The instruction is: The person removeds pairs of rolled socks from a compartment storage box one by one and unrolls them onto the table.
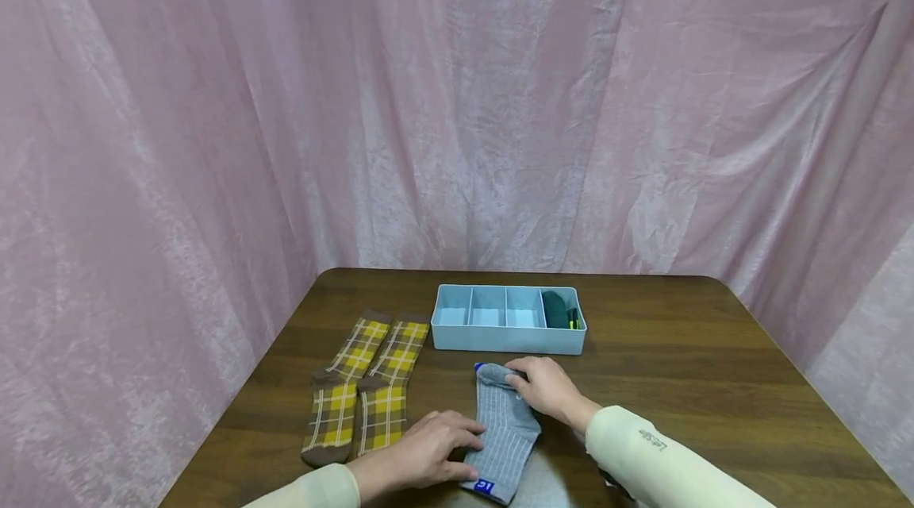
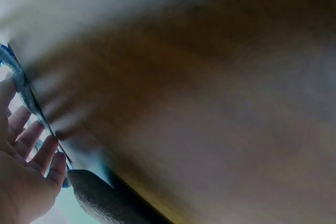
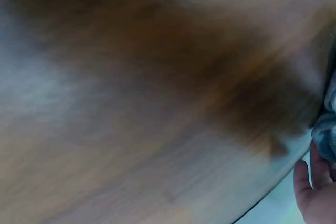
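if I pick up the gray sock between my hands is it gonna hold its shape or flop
The gray sock will probably flop, since its ribbed knit looks soft. It's likely light, as it looks flat rather than stuffed. Pushed across the table, it may bunch up instead of rolling, given that flat, limp lie.

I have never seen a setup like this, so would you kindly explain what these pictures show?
There's no machine: a person works with bare hands. The wide picture comes from a head camera looking forward and down; the two blurrier ones come from wrist cameras, each catching its hand near an edge.

On the table lie two plaid socks, a grey sock, possibly a stacked pair, and a blue divided box with a dark green bundle in its rightmost compartment.

The left hand and right hand touch the grey sock; neither clearly grips it.
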`<act>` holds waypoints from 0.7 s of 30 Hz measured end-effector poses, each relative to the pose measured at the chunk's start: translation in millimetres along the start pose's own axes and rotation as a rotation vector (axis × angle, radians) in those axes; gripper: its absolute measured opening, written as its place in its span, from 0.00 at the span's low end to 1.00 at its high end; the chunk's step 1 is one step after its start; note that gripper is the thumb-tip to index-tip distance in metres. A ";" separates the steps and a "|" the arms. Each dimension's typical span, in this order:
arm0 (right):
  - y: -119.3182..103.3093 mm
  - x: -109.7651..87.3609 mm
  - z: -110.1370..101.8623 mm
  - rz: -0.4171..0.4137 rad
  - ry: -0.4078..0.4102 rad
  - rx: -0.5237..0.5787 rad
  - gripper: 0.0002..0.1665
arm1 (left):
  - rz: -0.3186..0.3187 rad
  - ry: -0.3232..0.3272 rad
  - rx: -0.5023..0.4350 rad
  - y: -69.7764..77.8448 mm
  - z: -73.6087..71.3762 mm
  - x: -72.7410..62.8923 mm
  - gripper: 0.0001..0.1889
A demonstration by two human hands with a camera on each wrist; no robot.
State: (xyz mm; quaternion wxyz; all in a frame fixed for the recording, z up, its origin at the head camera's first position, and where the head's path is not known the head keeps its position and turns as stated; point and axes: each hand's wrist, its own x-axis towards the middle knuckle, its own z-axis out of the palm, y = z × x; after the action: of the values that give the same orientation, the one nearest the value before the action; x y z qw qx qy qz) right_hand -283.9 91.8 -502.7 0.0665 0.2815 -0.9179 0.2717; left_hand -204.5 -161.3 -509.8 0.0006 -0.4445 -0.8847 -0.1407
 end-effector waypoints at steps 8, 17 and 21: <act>7.8 3.4 3.3 0.042 0.145 -0.074 0.12 | -0.008 -0.006 -0.002 0.5 -0.7 0.1 0.20; 13.2 11.8 5.9 -0.041 0.028 -0.148 0.15 | -0.032 -0.037 -0.016 -0.9 -4.2 0.5 0.20; 16.5 19.5 8.1 -0.019 0.090 -0.188 0.08 | -0.031 -0.037 -0.014 0.0 -3.1 0.7 0.20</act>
State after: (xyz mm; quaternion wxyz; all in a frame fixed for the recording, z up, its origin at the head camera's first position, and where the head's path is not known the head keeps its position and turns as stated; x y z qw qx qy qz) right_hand -309.1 89.5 -511.8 0.1362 0.2702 -0.9327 0.1963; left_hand -205.3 -161.4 -506.7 -0.0211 -0.4330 -0.8904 -0.1386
